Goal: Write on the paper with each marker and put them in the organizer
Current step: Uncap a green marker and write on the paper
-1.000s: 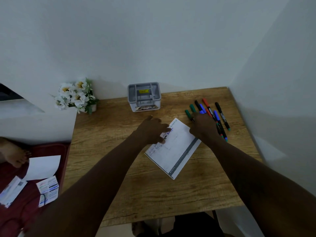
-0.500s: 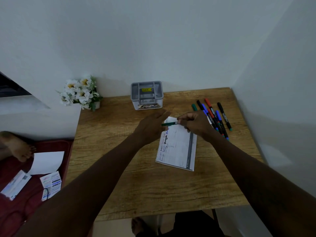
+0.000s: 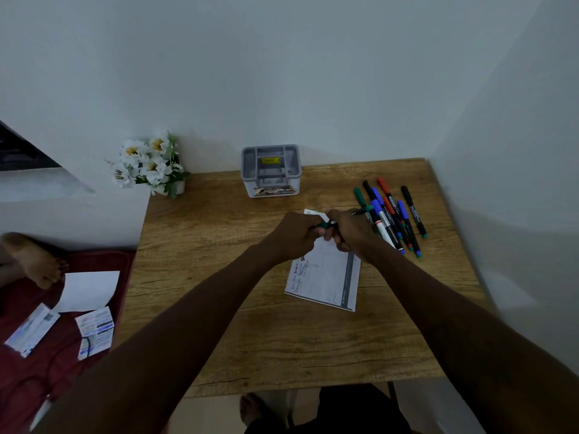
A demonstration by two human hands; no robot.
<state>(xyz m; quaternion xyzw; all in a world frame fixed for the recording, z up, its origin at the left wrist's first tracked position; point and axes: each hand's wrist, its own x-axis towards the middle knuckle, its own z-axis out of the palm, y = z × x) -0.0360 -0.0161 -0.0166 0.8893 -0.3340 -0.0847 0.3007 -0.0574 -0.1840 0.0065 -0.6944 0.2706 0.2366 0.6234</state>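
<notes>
A green marker (image 3: 326,225) lies level between my two hands above the top of the white paper (image 3: 326,277). My left hand (image 3: 296,234) is closed around its left end and my right hand (image 3: 349,230) grips its right part. The paper lies on the wooden table (image 3: 250,339) and carries handwriting along its left edge. Several more markers (image 3: 390,214) in green, black, blue and red lie in a loose row to the right of my right hand. The grey organizer (image 3: 271,170) stands at the table's back edge by the wall; I see no markers in it.
A small pot of white flowers (image 3: 150,166) sits at the table's back left corner. Walls close the table at the back and on the right. Left of the table, papers (image 3: 87,291) lie on a red mat, with a person's bare foot (image 3: 34,261) beside them.
My right hand picked a green marker from the row and carried it left over the paper. My left hand left the paper and closed on the marker's other end. The paper turned straighter.
</notes>
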